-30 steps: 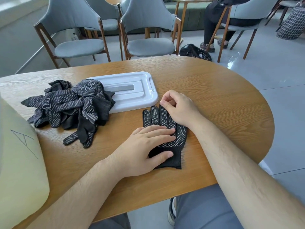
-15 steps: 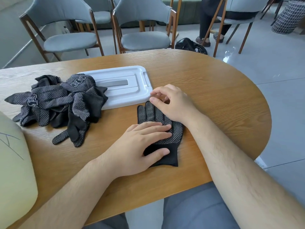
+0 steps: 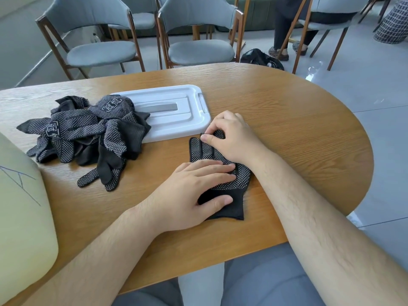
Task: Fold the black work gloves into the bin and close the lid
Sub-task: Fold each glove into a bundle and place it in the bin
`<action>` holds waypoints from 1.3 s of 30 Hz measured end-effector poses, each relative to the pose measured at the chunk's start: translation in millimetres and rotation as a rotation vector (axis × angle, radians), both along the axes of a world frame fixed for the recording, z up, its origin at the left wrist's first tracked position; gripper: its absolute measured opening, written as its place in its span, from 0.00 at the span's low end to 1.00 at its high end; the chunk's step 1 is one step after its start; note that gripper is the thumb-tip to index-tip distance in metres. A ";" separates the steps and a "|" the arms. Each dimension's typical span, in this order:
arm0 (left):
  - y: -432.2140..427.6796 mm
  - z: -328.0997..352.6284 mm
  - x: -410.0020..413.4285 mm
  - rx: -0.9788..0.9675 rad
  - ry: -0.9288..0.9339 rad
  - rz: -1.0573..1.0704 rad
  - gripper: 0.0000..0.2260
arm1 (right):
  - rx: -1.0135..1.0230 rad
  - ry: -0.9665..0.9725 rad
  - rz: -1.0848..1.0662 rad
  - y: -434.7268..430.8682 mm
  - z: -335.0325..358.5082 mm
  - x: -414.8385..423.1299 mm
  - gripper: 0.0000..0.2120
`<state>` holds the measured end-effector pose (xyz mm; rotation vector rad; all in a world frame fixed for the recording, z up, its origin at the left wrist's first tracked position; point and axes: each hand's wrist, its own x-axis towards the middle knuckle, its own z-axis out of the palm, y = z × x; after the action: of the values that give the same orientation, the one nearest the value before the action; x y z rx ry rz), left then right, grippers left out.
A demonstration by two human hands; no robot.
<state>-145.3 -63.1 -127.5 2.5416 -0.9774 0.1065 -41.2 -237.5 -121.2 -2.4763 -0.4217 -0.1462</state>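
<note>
Left hand (image 3: 189, 191) lies flat, fingers spread, pressing the glove (image 3: 229, 184) onto the table (image 3: 287, 133). Right hand (image 3: 231, 135) pinches the glove's fingertips just beside the white lid (image 3: 176, 107). Glove pile (image 3: 88, 133) sits left, overlapping the lid.

My left hand (image 3: 189, 191) hides the glove (image 3: 239, 184) palm, and the pale bin (image 3: 19, 215) at nine o'clock is cut off by the edge.
</note>
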 end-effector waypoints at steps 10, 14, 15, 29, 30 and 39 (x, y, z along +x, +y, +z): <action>-0.4 -1.3 0.3 0.005 -0.016 -0.005 0.21 | -0.151 -0.268 0.079 10.6 6.5 -3.9 0.17; 0.7 -2.7 0.4 0.000 -0.016 -0.001 0.21 | -0.160 -0.248 0.132 20.9 1.5 -2.2 0.09; 0.6 -2.8 0.3 -0.002 -0.019 -0.002 0.21 | -0.139 -0.265 0.134 21.2 0.4 -1.4 0.08; 6.3 -3.5 1.3 -0.111 -0.130 0.158 0.14 | -0.006 -0.447 -0.178 -9.1 12.5 -15.1 0.12; 8.3 -4.0 3.0 -0.119 -0.161 0.220 0.14 | -0.019 -0.432 -0.196 -15.9 14.4 -25.9 0.13; 8.3 -5.4 3.5 -0.050 -0.175 0.368 0.18 | -0.256 -0.086 -0.026 -34.9 -11.4 -125.1 0.26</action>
<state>-141.8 -54.9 -132.9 2.6704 -0.5453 0.4591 -166.2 -272.4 -132.5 -2.7354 -0.4703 -0.2227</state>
